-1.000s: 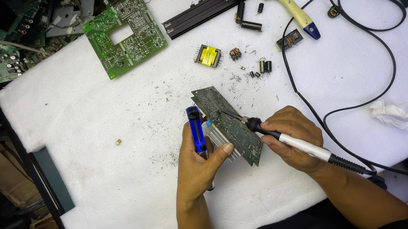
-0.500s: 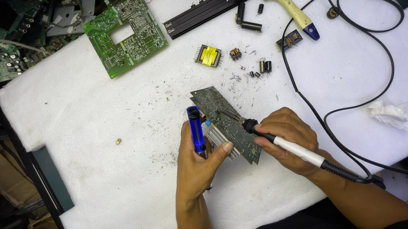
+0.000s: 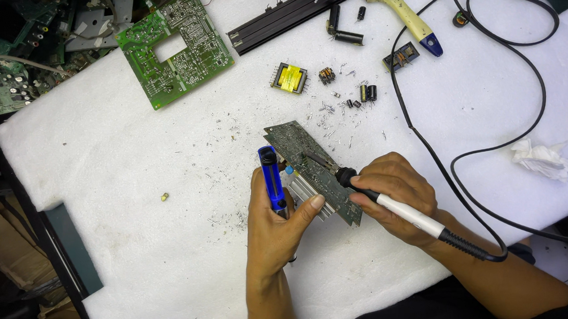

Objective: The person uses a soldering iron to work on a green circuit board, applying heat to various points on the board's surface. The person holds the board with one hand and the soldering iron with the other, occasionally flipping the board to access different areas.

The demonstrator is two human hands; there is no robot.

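A dark green circuit board (image 3: 304, 158) with a ribbed metal heat sink (image 3: 305, 190) under it stands tilted on the white pad (image 3: 131, 192). My left hand (image 3: 277, 222) grips a blue desoldering pump (image 3: 272, 180) and braces the board's lower edge with the thumb. My right hand (image 3: 398, 194) holds a soldering iron (image 3: 396, 206) with a white handle, its tip resting on the board's solder side. The iron's black cable (image 3: 473, 158) loops away to the right.
A larger green circuit board (image 3: 174, 50) lies at the upper left, a long black heat sink (image 3: 289, 12) and a paintbrush (image 3: 400, 5) at the top. A yellow transformer (image 3: 289, 78), capacitors (image 3: 367, 93) and solder scraps lie above the board. A crumpled tissue (image 3: 542, 158) lies at right.
My right hand has shifted the iron's tip slightly along the board. My left hand and the pump have stayed in place.
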